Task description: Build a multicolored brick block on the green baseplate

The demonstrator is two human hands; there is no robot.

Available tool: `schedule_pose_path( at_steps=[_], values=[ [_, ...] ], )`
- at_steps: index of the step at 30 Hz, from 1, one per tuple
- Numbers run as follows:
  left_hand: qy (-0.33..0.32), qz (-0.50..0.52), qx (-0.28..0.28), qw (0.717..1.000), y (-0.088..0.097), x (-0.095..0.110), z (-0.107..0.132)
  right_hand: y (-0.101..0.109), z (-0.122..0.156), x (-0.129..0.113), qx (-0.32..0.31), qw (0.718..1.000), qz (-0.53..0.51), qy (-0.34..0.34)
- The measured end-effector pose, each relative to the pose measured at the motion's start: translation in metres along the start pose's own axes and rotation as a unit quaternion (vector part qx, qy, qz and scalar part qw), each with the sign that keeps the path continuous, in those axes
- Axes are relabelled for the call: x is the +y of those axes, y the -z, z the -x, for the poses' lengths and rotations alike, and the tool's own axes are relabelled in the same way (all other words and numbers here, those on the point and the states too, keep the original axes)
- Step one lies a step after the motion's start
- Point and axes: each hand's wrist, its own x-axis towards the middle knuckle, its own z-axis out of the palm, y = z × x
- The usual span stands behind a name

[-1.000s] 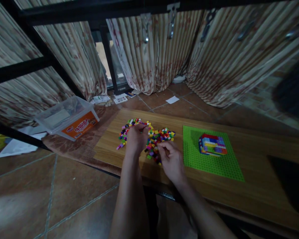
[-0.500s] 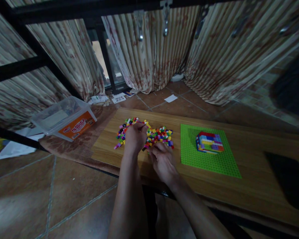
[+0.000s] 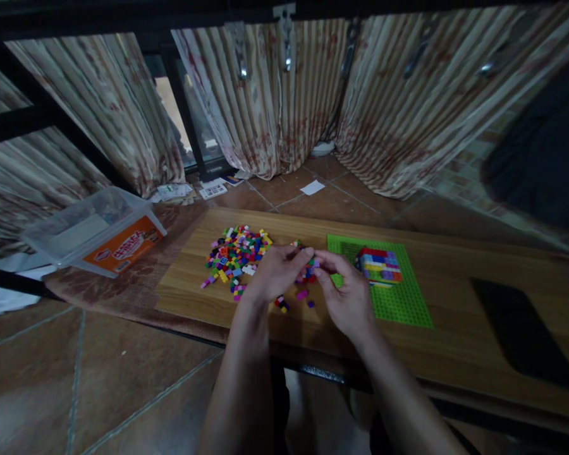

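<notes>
A pile of small coloured bricks [image 3: 234, 253] lies on a wooden board [image 3: 436, 272]. My left hand [image 3: 275, 273] and my right hand [image 3: 348, 297] meet fingertip to fingertip just right of the pile. Both are curled in a pinch over a few bricks; I cannot make out what they hold. A green baseplate [image 3: 398, 303] lies to the right. On it stands a low block of stacked coloured bricks [image 3: 378, 264], close to my right hand's fingers.
A clear plastic tub with an orange label [image 3: 95, 230] sits at the left on a brown cloth. A dark flat object [image 3: 521, 332] lies on the board's right. Striped curtains hang behind, above a tiled floor with scattered papers.
Both hands have moved right, off the middle of the pile, and come together near the baseplate's left edge. The view has shifted right, so everything sits further left.
</notes>
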Motion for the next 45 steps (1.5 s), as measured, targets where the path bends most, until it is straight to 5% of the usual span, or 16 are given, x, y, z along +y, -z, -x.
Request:
schedule_pose_path(
  at_steps=[8,24,31,40,45],
  values=[
    [0.057,0.140,-0.051,0.987,-0.028,0.004,-0.003,0.020,0.003,0.005,0.016,1.000,0.010,-0.002],
    [0.057,0.184,0.005,0.981,-0.059,0.007,-0.009,0.037,0.005,0.011,0.022,0.999,-0.011,-0.027],
    [0.100,0.276,0.036,0.955,-0.063,0.015,-0.008,0.036,0.007,0.009,0.090,0.993,-0.071,-0.003],
    [0.081,0.270,0.038,0.959,-0.067,0.009,-0.008,0.039,0.006,0.014,0.035,0.996,-0.075,-0.014],
    [0.115,0.314,0.030,0.942,-0.068,0.014,-0.007,0.037,0.006,0.012,0.112,0.988,-0.102,-0.010]
  ],
)
